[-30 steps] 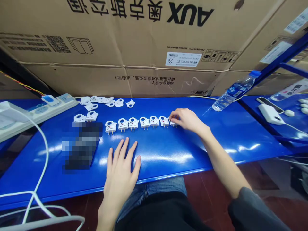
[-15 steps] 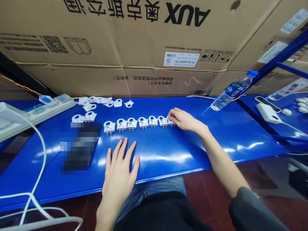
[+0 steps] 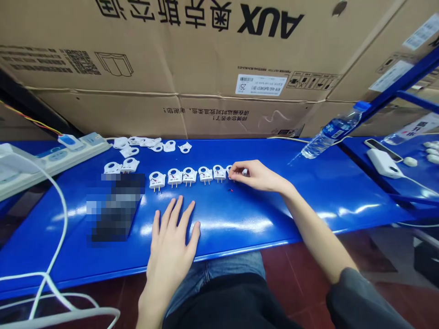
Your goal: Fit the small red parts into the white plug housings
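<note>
A row of several small white two-pin plugs (image 3: 189,176) lies across the blue table (image 3: 308,192). My right hand (image 3: 255,176) rests at the right end of the row, fingers curled and pinched over the last plug there, which it mostly hides. A tiny red speck (image 3: 232,190) lies on the table just below those fingers. My left hand (image 3: 172,244) lies flat on the table near the front edge, fingers stretched out, holding nothing. More loose white plug shells (image 3: 151,144) are scattered at the back left.
A big cardboard box (image 3: 206,68) stands along the back. A white power strip (image 3: 51,157) with cables sits at left, beside a blurred dark object (image 3: 115,208). At right lie a water bottle (image 3: 331,130), a white charger (image 3: 384,162) and a phone (image 3: 380,147).
My right hand has slid left along the row, from the outermost plug to the one beside it, and its fingers have pinched in. The left hand has stayed flat.
</note>
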Action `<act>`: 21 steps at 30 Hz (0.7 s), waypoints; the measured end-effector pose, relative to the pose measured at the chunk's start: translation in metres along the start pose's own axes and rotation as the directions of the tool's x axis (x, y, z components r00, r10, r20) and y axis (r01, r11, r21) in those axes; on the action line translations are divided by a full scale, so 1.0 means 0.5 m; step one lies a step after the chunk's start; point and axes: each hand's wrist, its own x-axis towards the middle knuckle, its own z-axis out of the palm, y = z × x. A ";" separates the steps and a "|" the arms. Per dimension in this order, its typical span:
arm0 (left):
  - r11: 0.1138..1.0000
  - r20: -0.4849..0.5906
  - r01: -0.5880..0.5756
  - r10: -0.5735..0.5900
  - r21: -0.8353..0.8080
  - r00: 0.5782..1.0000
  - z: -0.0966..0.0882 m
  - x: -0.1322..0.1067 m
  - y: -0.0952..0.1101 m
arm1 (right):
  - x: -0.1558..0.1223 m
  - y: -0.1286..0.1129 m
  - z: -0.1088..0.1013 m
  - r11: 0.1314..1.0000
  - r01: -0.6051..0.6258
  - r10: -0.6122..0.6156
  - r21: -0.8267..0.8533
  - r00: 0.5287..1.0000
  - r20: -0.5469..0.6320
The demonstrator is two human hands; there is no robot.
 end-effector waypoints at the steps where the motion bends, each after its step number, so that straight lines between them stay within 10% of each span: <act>1: 1.000 0.000 -0.002 0.002 0.002 1.000 0.000 0.000 0.000 | 0.002 0.003 0.003 1.000 -0.007 0.006 -0.029 0.999 -0.032; 8: 1.000 -0.013 -0.004 0.004 -0.002 1.000 0.001 -0.002 0.001 | 0.018 0.018 0.030 0.897 -0.197 0.121 -0.394 0.970 -0.210; 21: 1.000 -0.003 0.001 -0.001 -0.009 1.000 0.004 0.000 -0.002 | 0.025 0.025 0.048 0.889 -0.225 0.136 -0.398 0.961 -0.239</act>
